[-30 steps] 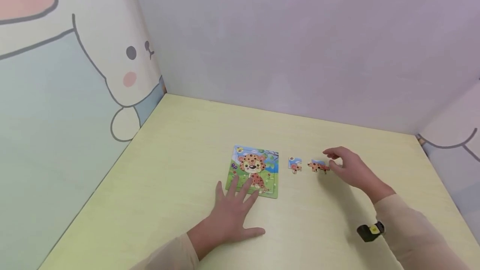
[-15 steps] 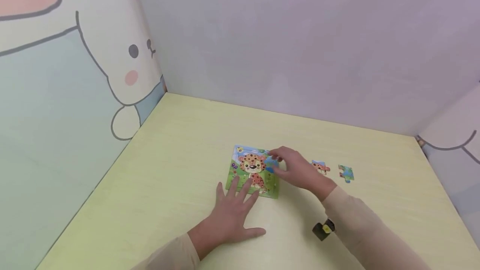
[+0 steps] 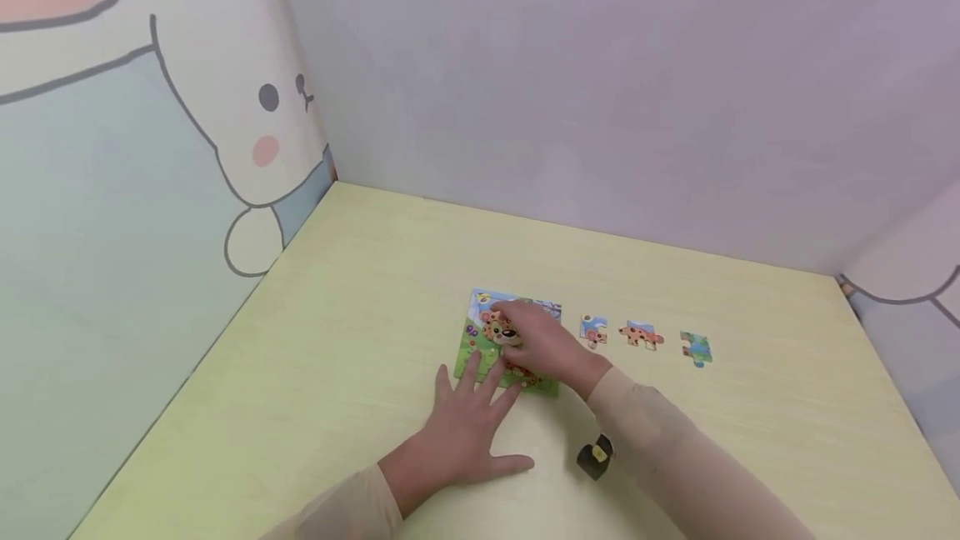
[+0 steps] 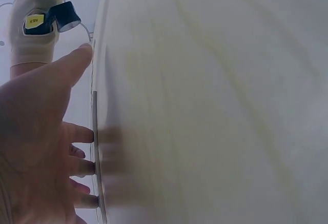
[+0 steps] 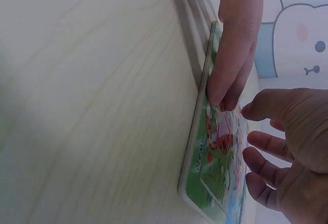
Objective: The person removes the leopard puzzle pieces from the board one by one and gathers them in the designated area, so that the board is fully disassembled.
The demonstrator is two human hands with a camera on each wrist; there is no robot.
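On the desk (image 3: 375,298), centre: puzzle (image 3: 487,342), one. At its 3 o'clock: loose pieces (image 3: 641,335), three, out; remainder apparently seated, count obscured. At 7 o'clock: left hand (image 3: 467,433), spread, fingertips on puzzle. Above: right hand (image 3: 546,344), loosely bent, thumb apart, nothing visibly pinched.

Before me: pale-yellow wood-grained table (image 3: 360,298) | flat on it, square leopard-picture puzzle board (image 3: 476,315) | rightward, apart: blue-and-orange jigsaw piece (image 3: 593,330), spotted orange jigsaw piece (image 3: 641,335), blue-green jigsaw piece (image 3: 697,348)

Three pieces (image 3: 641,335) lie right of the puzzle (image 3: 491,338).
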